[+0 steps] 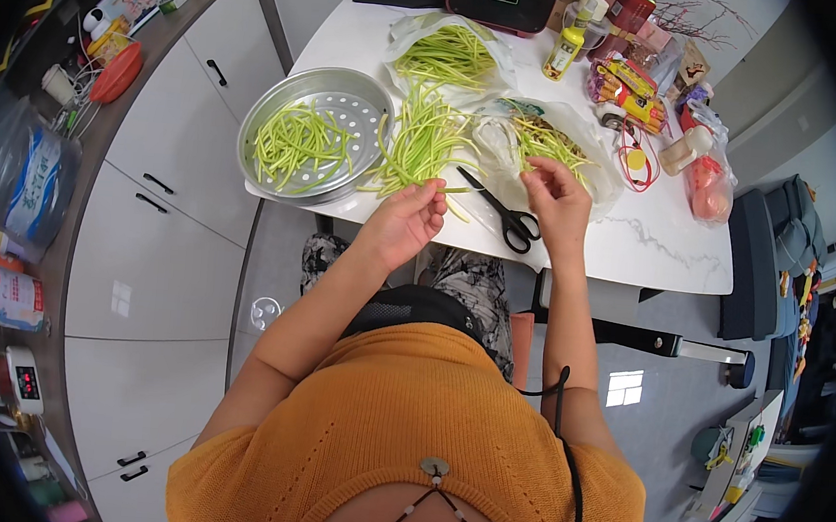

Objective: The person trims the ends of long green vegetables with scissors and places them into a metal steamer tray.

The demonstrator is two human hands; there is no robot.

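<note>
My left hand pinches the end of a green garlic scape just off the table's near edge. Beside it lies a loose heap of long garlic scapes. My right hand has its thumb and fingertips pressed together in front of an open plastic bag of trimmed ends; whatever is between them is too small to make out. Black-handled scissors lie between my hands. On the left, cut scape pieces sit in a round metal steamer tray with holes.
Behind the heap, another plastic bag holds more scapes. A yellow bottle, snack packets and a bag of red fruit stand along the table's right side. White cabinets run along my left.
</note>
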